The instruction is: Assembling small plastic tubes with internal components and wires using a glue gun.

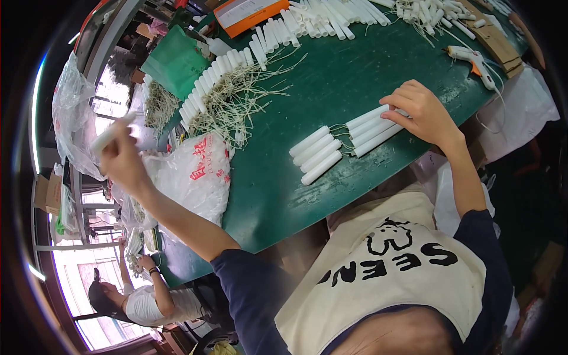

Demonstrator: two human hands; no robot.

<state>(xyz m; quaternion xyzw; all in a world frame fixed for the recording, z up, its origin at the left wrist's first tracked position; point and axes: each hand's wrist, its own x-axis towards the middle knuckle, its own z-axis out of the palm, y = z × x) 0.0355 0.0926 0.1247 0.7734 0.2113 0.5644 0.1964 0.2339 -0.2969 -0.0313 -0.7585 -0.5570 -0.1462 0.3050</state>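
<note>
My left hand (125, 157) is raised at the left, its fingers closed round a white tube (111, 135) that is blurred by motion. On the green table, my right hand (427, 112) has its thumb and fingertips at the right ends of a row of long white tubes (371, 127). Another row of shorter white tubes (316, 155) lies just to their left. Thin pale cords (343, 135) run between the two rows. The undersides of my right fingers are partly hidden.
White tubes with tangled cords (228, 115) line the table's (275, 195) far left, more tubes (322, 18) behind. A glue gun (473, 61) lies far right near a cardboard strip (494, 41). A plastic bag (198, 177) covers the left edge. Another person (151, 302) works beyond.
</note>
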